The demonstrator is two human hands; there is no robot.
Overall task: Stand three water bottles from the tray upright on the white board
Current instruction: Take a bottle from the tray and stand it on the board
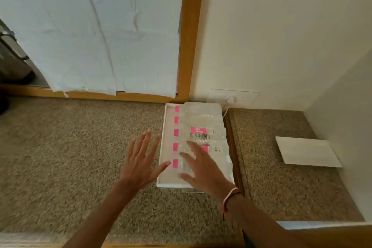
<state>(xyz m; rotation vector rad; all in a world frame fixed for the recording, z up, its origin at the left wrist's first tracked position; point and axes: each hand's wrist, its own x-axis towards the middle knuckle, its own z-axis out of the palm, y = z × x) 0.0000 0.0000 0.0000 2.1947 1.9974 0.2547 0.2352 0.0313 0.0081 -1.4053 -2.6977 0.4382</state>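
A white tray [168, 127] lies on the speckled counter, holding several clear water bottles [203, 125] on their sides, pink caps pointing left and pink labels showing. The white board [306, 152] lies flat on the raised counter section to the right, with nothing on it. My left hand [142, 160] hovers open, fingers spread, just left of the tray. My right hand [203, 171] is open with fingers spread over the nearest bottles at the tray's front; whether it touches them I cannot tell. A band circles my right wrist.
A wooden step edge [234, 151] separates the tray's counter from the raised section on the right. A wall socket with a plug [233, 97] sits behind the tray. A cloth-covered framed panel [96, 30] stands at the back. Walls close in the right side.
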